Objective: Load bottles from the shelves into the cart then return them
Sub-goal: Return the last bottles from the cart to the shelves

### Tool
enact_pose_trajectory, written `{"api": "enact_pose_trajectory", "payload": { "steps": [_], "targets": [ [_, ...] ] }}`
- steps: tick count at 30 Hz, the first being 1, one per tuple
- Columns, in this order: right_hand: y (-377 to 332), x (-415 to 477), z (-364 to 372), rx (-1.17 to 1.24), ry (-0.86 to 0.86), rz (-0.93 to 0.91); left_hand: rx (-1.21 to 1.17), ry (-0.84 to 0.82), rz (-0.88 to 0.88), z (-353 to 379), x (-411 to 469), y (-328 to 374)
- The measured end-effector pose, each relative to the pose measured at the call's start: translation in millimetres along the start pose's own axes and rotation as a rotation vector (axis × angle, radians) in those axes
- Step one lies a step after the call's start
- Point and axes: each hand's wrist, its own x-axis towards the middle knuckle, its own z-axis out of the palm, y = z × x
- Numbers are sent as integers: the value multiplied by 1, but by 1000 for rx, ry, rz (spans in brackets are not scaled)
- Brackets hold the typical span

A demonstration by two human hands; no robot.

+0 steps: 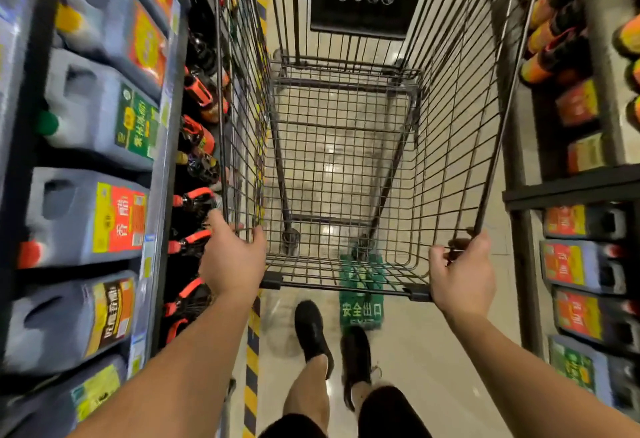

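Observation:
A wire shopping cart (346,167) fills the middle of the aisle, and its basket holds nothing. My left hand (232,257) grips the cart's near left rim. My right hand (462,271) grips the near right rim. Large grey jugs with coloured labels (86,216) line the shelves on my left. Beside the cart's left wall stand dark bottles with red handles (194,202). More jugs (585,264) and orange-capped bottles (550,53) sit on the right shelves.
The aisle is narrow, with shelves close on both sides of the cart. A yellow-and-black striped strip (252,351) runs along the floor by the left shelf. A green exit sign (362,309) is on the floor under the cart's near end. My feet (311,330) are just behind it.

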Motion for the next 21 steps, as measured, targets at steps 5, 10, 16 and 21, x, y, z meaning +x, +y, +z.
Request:
{"api": "enact_pose_trajectory", "payload": {
  "steps": [5, 10, 16, 21],
  "targets": [
    [-8, 25, 1, 2, -6, 1, 10, -6, 0, 6, 13, 18],
    [-17, 44, -1, -2, -13, -20, 17, -6, -14, 11, 23, 33],
    [-25, 59, -3, -20, -41, 5, 11, -6, -34, 10, 30, 47],
    [-32, 62, -9, -13, -83, -1, -11, -69, -60, 5, 32, 50]
  ]
}}
